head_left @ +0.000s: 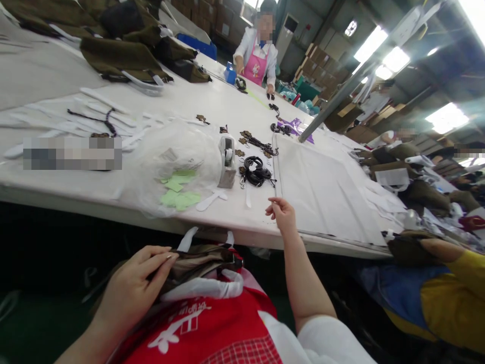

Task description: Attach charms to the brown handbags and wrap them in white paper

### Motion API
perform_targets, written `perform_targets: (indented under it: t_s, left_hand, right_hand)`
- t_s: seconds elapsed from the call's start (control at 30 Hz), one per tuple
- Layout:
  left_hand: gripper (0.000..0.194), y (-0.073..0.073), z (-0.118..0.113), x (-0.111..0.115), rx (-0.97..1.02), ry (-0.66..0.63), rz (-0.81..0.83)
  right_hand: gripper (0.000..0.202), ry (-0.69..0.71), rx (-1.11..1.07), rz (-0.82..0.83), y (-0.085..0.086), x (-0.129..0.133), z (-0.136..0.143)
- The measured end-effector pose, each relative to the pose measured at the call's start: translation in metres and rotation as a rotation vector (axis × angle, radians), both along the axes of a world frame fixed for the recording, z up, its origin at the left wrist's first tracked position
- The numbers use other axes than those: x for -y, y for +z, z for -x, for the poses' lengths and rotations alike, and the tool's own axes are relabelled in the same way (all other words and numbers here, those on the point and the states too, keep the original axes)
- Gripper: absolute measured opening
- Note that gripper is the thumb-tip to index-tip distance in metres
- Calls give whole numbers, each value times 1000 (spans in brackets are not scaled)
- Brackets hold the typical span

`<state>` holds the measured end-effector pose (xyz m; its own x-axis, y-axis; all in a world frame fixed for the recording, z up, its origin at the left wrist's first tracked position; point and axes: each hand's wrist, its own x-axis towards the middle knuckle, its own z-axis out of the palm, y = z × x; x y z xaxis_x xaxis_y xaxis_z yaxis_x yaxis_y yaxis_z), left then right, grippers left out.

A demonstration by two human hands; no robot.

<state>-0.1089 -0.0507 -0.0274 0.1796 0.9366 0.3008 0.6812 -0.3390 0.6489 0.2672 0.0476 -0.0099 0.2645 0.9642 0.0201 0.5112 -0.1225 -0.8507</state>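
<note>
An olive-brown fabric bag point(199, 263) with white-wrapped handles rests in my lap against the red apron. My left hand point(138, 275) pinches the bag's upper left edge between thumb and fingers. Over the table's front edge hovers my right hand point(281, 212), its fingers curled and partly apart, with nothing visible in them. Beyond it on the table lie a coiled black strap point(256, 174) and a white paper strip point(248, 196). Left of these stand a grey tape dispenser point(227, 164) and a clear plastic bag point(170, 169) holding green slips.
Olive bags point(121, 58) are piled at the back left of the white table point(242, 222). A metal pole point(333, 101) rises at the right. Across the table stands a person in a pink apron point(255, 68); another person's yellow sleeve point(466, 273) shows at the right.
</note>
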Motion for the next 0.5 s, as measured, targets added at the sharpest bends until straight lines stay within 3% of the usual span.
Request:
perform_targets:
  t_s: [0.13, 0.23, 0.37, 0.5]
  left_hand:
    - [30, 10, -6, 12, -25, 149, -20]
    - [28, 14, -8, 17, 18, 202, 92]
    - [29, 15, -2, 14, 169, 201, 283]
    - [28, 17, 8, 10, 235, 117, 363]
  right_hand:
    - [36, 222, -71, -150, 19, 8, 25]
    - [32, 335, 57, -164, 38, 19, 63]
    - [25, 631, 327, -101, 60, 39, 122]
    - [20, 927, 391, -182, 62, 53, 167]
